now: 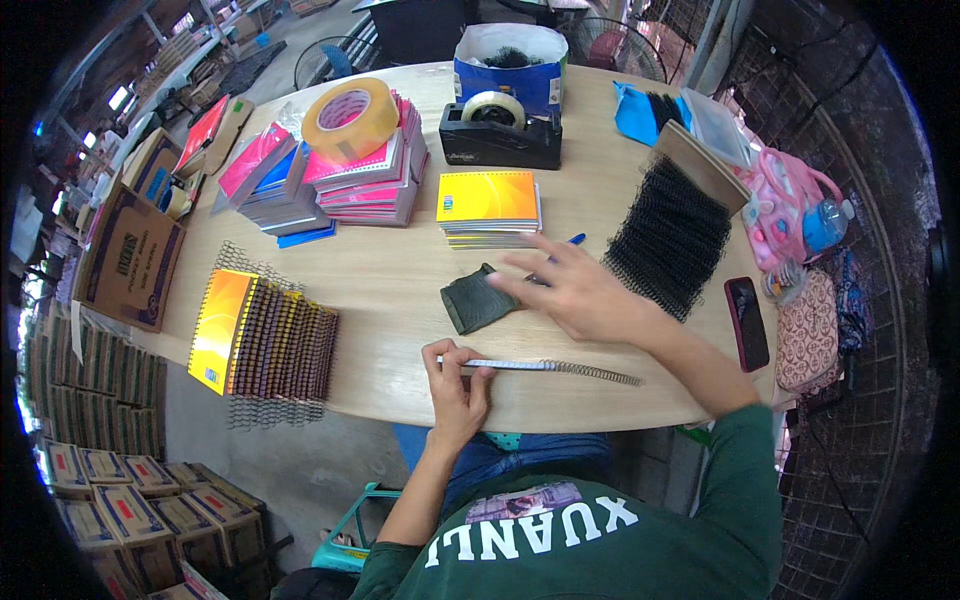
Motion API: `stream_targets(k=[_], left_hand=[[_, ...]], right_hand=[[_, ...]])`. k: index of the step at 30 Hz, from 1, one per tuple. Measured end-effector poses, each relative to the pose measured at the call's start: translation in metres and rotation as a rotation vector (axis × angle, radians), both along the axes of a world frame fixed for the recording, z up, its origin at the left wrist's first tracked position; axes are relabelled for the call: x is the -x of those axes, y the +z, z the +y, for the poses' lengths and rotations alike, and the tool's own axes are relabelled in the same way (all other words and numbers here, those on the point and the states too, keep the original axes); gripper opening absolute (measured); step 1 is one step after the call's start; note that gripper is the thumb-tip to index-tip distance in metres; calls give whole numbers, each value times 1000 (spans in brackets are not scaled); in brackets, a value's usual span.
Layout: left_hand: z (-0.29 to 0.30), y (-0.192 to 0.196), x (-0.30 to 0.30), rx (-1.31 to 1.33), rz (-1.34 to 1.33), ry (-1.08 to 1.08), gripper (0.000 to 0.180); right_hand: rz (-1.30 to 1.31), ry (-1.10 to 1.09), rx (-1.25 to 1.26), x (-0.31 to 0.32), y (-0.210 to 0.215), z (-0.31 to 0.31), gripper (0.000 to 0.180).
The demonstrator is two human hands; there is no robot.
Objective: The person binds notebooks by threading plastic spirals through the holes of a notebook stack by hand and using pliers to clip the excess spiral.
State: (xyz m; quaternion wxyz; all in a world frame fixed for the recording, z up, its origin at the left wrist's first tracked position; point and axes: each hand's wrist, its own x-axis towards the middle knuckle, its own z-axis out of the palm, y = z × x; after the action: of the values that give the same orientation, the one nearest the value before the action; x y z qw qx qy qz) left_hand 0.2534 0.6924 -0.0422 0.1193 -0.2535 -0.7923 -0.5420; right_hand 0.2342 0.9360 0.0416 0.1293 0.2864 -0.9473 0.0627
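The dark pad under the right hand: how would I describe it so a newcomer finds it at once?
Start at the round wooden table and find the orange-covered notebook stack at its middle. Just nearer the person lies the dark pad, under the right hand fingertips. It is flat, dull grey-green and soft-looking, unlike the bright notebooks.

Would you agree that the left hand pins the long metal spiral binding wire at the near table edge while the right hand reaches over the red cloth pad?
Not quite: the head view shows a dark grey-green cloth pad, not red. The left hand does pin the long metal spiral binding wire, and the right hand reaches over the pad.
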Motion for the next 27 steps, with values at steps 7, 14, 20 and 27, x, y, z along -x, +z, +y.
stream_targets(k=[7,14,20,27], left_hand=[[-7,-5,-3,55,6,29,52],[2,0,6,65,10,65,52],[4,0,9,78,-1,5,51],[6,1,10,71,0,-5,52]], right_hand=[[101,803,-271,101,-23,-40,58],[-428,153,272,16,8,-5,100],[-815,201,394,-8,-23,21,64],[-845,42,235,-21,-7,29,53]])
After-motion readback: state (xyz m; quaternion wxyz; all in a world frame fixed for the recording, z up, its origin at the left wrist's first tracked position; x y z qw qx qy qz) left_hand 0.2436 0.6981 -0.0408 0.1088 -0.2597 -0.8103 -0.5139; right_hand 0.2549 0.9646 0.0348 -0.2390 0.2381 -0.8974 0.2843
